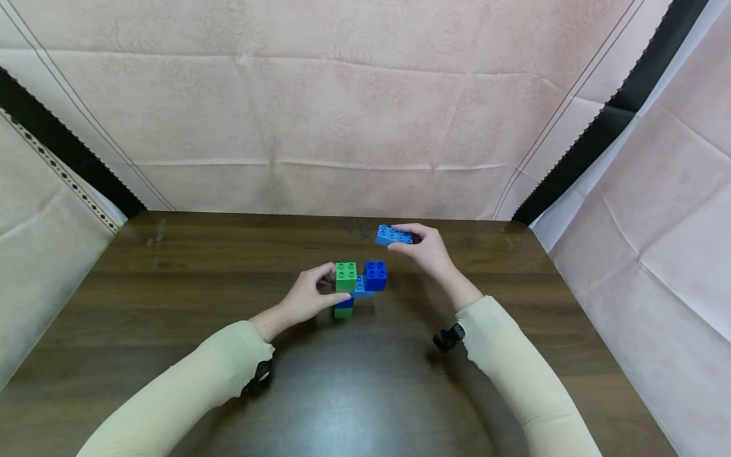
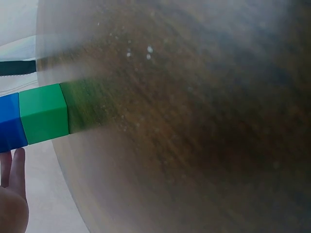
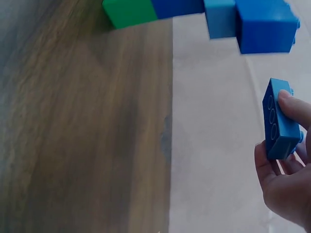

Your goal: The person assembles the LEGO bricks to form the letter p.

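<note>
On the table stands a stack of toy building bricks: a green brick (image 1: 343, 313) at the bottom, a dark blue brick (image 2: 10, 122) over it, then a longer light blue brick (image 3: 221, 18). On top sit a green brick (image 1: 346, 277) at the left and a dark blue brick (image 1: 375, 276) at the right, which overhangs the base. My left hand (image 1: 311, 295) grips the stack from the left, thumb across its front. Behind and right of it, my right hand (image 1: 425, 246) pinches a loose light blue brick (image 1: 393, 235) at one end; its hollow underside shows in the right wrist view.
The dark wooden table (image 1: 200, 279) ends at a straight far edge just beyond the right hand. Pale patterned cloth (image 1: 354, 127) hangs behind it and at both sides. A small black wrist device (image 1: 448, 337) sits at the right cuff.
</note>
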The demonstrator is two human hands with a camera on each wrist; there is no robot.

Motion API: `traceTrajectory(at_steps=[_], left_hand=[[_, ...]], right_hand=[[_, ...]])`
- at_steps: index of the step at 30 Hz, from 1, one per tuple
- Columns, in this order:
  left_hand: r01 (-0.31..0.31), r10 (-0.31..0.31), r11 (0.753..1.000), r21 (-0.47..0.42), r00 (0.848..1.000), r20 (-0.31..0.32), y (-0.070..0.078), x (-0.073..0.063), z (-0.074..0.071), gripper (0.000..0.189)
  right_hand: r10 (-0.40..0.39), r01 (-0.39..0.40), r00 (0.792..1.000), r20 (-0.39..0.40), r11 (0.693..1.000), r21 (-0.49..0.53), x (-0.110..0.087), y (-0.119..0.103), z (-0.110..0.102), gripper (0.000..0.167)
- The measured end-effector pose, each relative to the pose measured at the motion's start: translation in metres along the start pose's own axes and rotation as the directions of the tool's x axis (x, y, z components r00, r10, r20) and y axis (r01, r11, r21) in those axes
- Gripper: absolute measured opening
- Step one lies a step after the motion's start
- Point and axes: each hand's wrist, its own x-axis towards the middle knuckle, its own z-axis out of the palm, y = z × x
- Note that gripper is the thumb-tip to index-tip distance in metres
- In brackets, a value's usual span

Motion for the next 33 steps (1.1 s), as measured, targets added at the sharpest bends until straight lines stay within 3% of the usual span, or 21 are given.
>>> traceTrajectory(at_steps=[19, 33], left_hand=[[-0.007, 0.006, 1.000, 0.026, 1.000, 0.030, -0.002, 0.002, -0.004, 0.031], [-0.013, 0.013, 1.000, 0.007, 0.999, 0.035, -0.004, 0.001, -0.003, 0.037]], right_hand=[[-0.142, 0.144, 0.977, 0.162, 0.990, -0.003, -0.026, -0.045, 0.022, 0.041], [-0.237, 0.259, 0.945, 0.228, 0.963, -0.073, -0.031, -0.046, 0.039, 0.039]])
